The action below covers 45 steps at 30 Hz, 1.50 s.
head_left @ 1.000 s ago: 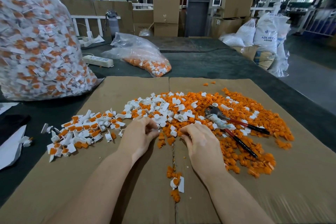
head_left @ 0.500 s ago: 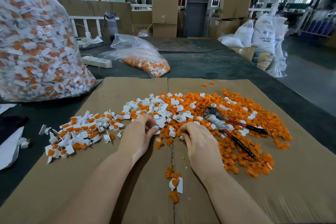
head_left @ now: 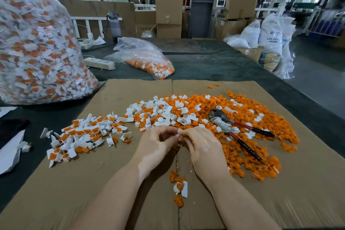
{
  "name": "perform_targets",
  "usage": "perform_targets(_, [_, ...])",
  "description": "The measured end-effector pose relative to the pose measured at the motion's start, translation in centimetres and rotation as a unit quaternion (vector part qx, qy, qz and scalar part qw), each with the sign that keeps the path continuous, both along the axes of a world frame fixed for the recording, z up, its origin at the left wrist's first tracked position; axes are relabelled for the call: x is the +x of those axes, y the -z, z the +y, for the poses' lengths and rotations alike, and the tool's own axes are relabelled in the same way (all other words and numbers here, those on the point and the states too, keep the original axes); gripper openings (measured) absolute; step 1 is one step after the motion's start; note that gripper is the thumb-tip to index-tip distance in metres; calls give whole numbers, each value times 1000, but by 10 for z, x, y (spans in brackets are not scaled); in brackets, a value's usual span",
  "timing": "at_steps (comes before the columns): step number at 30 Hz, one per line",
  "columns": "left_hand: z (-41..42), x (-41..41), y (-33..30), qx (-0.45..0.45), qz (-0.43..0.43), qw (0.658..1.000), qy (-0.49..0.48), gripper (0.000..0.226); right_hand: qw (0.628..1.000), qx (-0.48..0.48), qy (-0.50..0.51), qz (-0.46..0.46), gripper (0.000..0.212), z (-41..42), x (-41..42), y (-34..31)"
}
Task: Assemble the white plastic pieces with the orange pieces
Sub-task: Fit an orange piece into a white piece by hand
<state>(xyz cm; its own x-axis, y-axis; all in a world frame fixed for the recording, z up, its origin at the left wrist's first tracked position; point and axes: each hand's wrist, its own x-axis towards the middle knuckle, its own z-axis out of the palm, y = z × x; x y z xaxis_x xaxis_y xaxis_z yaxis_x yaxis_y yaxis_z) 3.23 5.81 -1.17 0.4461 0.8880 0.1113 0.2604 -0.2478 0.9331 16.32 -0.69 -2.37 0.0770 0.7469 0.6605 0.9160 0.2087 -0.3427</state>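
Observation:
A heap of loose orange pieces [head_left: 242,117] mixed with white plastic pieces [head_left: 164,112] lies on the brown cardboard sheet [head_left: 115,183]. A separate pile of joined white-and-orange pieces [head_left: 82,136] lies to the left. My left hand [head_left: 156,144] and my right hand [head_left: 203,147] meet fingertip to fingertip at the near edge of the heap. Between them they pinch a small white piece [head_left: 179,132]. Whether an orange piece is held too is hidden by the fingers. One joined piece [head_left: 180,188] lies on the cardboard between my forearms.
Red-handled pliers [head_left: 235,129] lie on the orange heap right of my right hand. A big clear bag of joined pieces [head_left: 37,43] stands at the left, a smaller bag [head_left: 147,61] behind the cardboard, with a white power strip [head_left: 99,63] beside it.
Both hands have drawn back from the heap and lifted a little, coming together so their fingertips meet on a small white piece.

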Motion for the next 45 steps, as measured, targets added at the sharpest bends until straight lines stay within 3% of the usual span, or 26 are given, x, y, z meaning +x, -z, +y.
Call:
perform_targets(5, [6,3,2,4,17,999,-43,18,999,0,36,11,11,-1,1,0])
perform_targets(9, [6,9,2,14,-4,998,-62,9,999,-20,47,-1,14,0,1,1])
perform_targets(17, [10,18,4,74,79,989,-100,9,997,-39,70,-2,20,0,2,1])
perform_targets(21, [12,21,7,83,64,988,-116,10,994,-62,88,-2,19,0,2,2])
perform_targets(28, [10,25,8,113,124,981,-94,12,993,-73,97,-1,21,0,1,0])
perform_targets(31, [8,22,9,116,101,981,-116,20,993,-70,97,-2,23,0,1,1])
perform_targets(33, [6,17,5,126,85,980,-131,15,992,-71,100,-2,22,1,1,1])
perform_targets(39, [2,1,-3,166,136,977,12,13,993,-50,106,5,20,0,0,2])
perform_targets(42, [1,4,0,203,205,955,64,21,994,-34,104,5,17,1,1,3])
perform_targets(45, [-2,9,2,233,238,940,72,14,994,-5,108,12,16,1,2,4])
